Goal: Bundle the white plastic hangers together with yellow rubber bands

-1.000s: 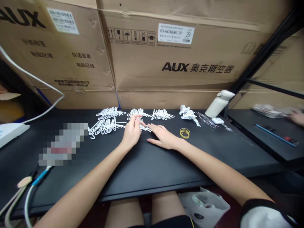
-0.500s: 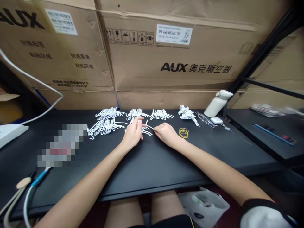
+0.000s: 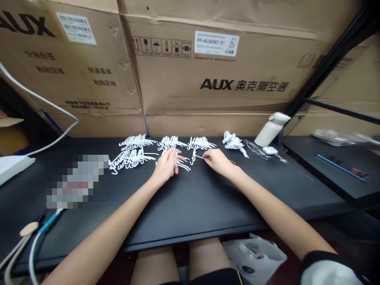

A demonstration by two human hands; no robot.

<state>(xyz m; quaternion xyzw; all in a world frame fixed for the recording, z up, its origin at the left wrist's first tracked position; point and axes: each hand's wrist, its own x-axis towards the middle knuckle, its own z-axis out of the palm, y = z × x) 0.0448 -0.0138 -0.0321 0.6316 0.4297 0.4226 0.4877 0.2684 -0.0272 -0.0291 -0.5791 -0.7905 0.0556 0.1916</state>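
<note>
Several bunches of small white plastic hooks point(image 3: 135, 150) lie in rows on the black table point(image 3: 192, 198). My left hand point(image 3: 166, 168) rests on a small cluster of white hooks point(image 3: 179, 162), fingers spread over them. My right hand point(image 3: 218, 161) is closed in a pinch on one white hook point(image 3: 196, 156), lifted slightly just right of that cluster. More bunches point(image 3: 202, 142) lie behind both hands, and another bunch point(image 3: 234, 141) sits further right. The yellow rubber bands are mostly hidden behind my right hand.
Large cardboard boxes point(image 3: 208, 71) form a wall behind the table. A white bottle point(image 3: 271, 128) and a small white device point(image 3: 270, 150) stand at the right. A white cable point(image 3: 38, 99) and a white box point(image 3: 12, 166) are on the left. A second dark table point(image 3: 332, 166) adjoins at the right.
My right hand went from lying flat on the table to a pinch, and pulled one white hook up and to the right. My left hand stayed on the cluster.
</note>
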